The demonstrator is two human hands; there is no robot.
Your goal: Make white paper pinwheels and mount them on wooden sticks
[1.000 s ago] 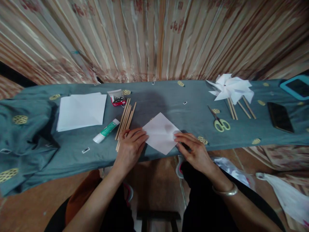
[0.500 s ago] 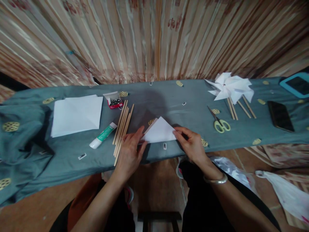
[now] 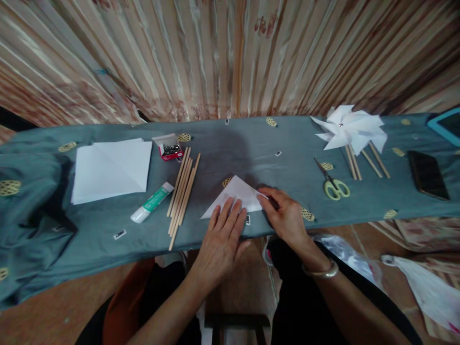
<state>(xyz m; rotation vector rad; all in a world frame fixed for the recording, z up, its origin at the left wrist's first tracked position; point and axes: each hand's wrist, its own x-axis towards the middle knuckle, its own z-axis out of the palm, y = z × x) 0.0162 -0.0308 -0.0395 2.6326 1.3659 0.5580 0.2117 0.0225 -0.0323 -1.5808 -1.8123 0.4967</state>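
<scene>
Bench (image 3: 293, 167), cloth-covered, under folded sheet (image 3: 241, 190): slack cloth could slip and blur the crease. Left hand (image 3: 221, 244), fingers spread flat across folded sheet: heavy pressing could drag its layers askew. Right hand (image 3: 287, 215), fingers pinching folded sheet's right corner: uneven pull could misalign edges. Wooden sticks (image 3: 189, 191), loose, left of folded sheet: a wide left-hand sweep could scatter them.

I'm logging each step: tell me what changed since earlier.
The paper, a flat diamond before, is folded into a triangle. The left hand released the left corner and moved right, onto it; the right hand still holds the right corner. Scissors and pinwheels stayed put.
</scene>
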